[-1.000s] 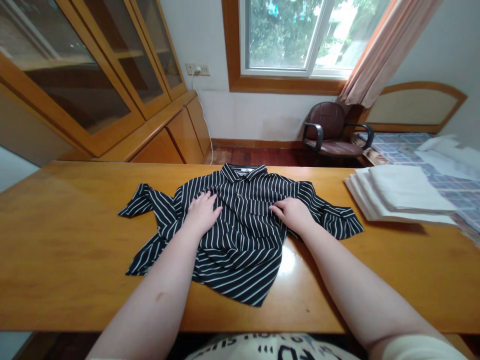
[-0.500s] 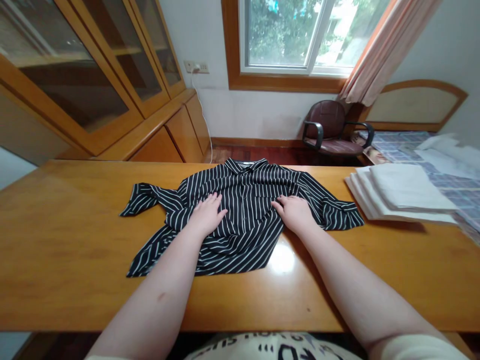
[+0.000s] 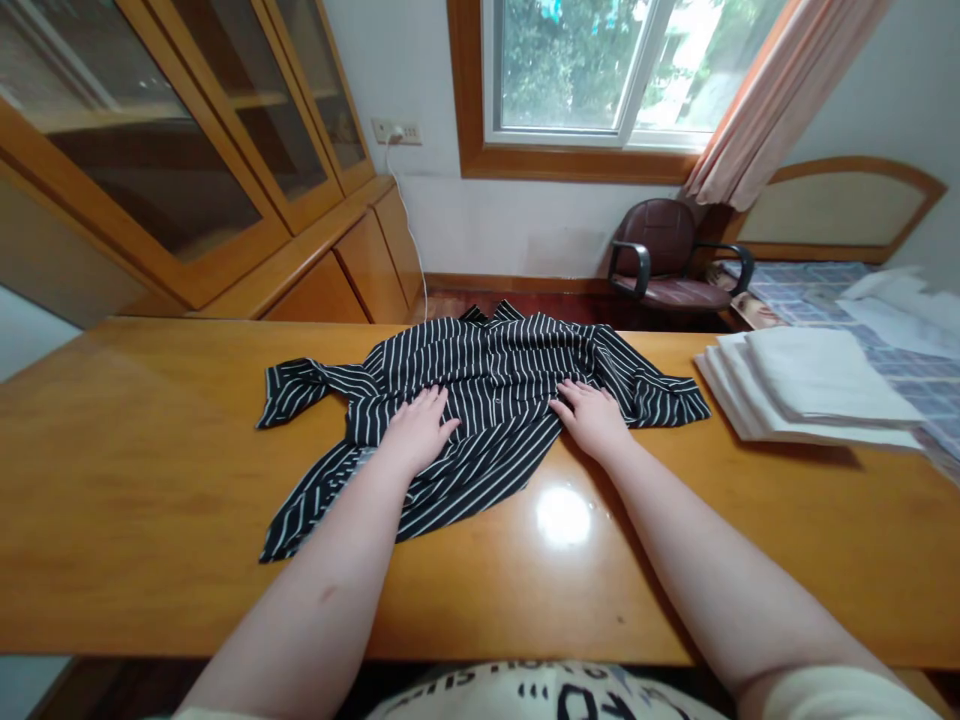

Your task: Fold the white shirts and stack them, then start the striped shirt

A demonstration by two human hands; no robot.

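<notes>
A black shirt with white stripes lies across the wooden table, front side up and bunched in folds. Its collar sticks up at the table's far edge, and both sleeves reach out sideways. On the left half of the shirt front, my left hand lies flat with the thumb spread. My right hand presses on the right side of the front, fingers stretched out and palm down. The hem slants from the lower left up toward my right hand. My left forearm covers part of the lower hem.
White folded cloths or sheets are stacked at the table's right end. Beyond the table are a maroon armchair and a bed with a plaid cover. A glass-door cabinet stands at the left.
The upper shirt has slid away toward the far edge and wrinkled, its collar now standing up. The right lower hem has drawn upward and the right cuff inward. Both hands stay on the fabric.
</notes>
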